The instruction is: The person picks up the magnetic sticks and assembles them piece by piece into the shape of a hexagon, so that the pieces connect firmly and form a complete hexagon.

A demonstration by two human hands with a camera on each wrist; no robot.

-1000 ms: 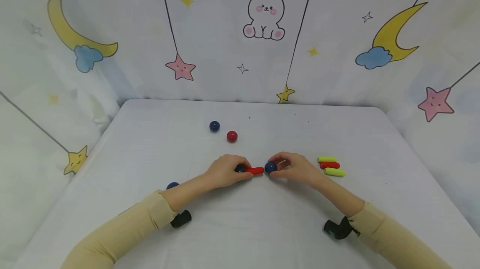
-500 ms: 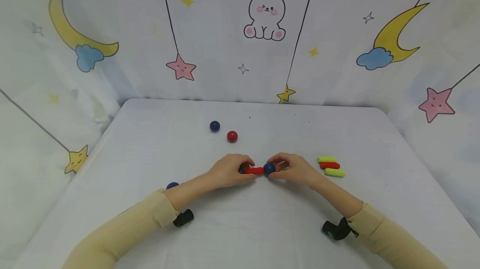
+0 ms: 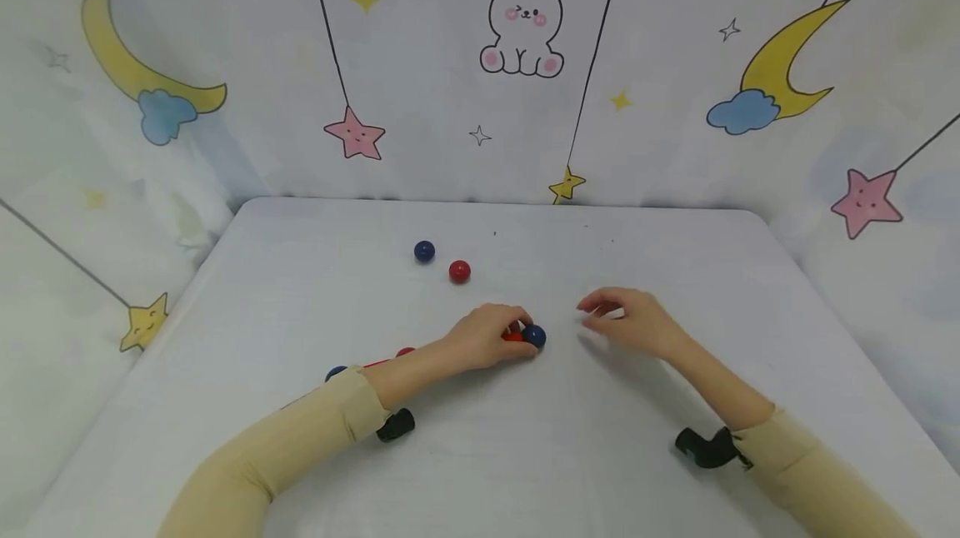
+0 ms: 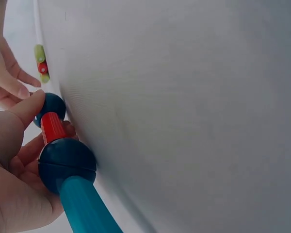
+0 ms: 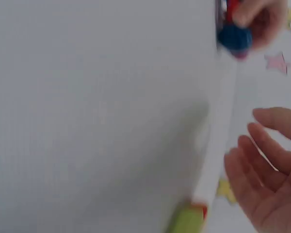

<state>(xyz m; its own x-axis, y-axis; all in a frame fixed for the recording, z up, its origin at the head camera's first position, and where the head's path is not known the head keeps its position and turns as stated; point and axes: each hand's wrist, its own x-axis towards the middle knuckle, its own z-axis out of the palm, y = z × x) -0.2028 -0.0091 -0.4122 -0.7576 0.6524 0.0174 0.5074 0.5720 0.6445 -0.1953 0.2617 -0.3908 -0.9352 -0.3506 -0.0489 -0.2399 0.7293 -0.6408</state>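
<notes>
My left hand [image 3: 483,338] pinches a blue ball [image 3: 534,336] at the right end of a chain on the white table. A red rod [image 4: 52,127] joins that ball to a second blue ball [image 4: 67,162], and a teal rod [image 4: 87,206] runs on from there in the left wrist view. Beyond my left forearm, a red ball [image 3: 406,351], a thin red rod [image 3: 377,364] and another blue ball [image 3: 336,372] peek out, partly covered. To the right, my right hand [image 3: 633,323] hovers with loosely bent fingers and nothing in them.
Loose on the table farther back lie a blue ball [image 3: 424,251] and a red ball [image 3: 460,271]. A yellow-green rod [image 5: 188,221] shows below my right hand in the right wrist view. A patterned cloth [image 3: 450,63] hangs behind the table.
My right hand has let go of the end blue ball and moved right. The left hand has slid right along the chain onto that ball. The red ball left of it has come into sight.
</notes>
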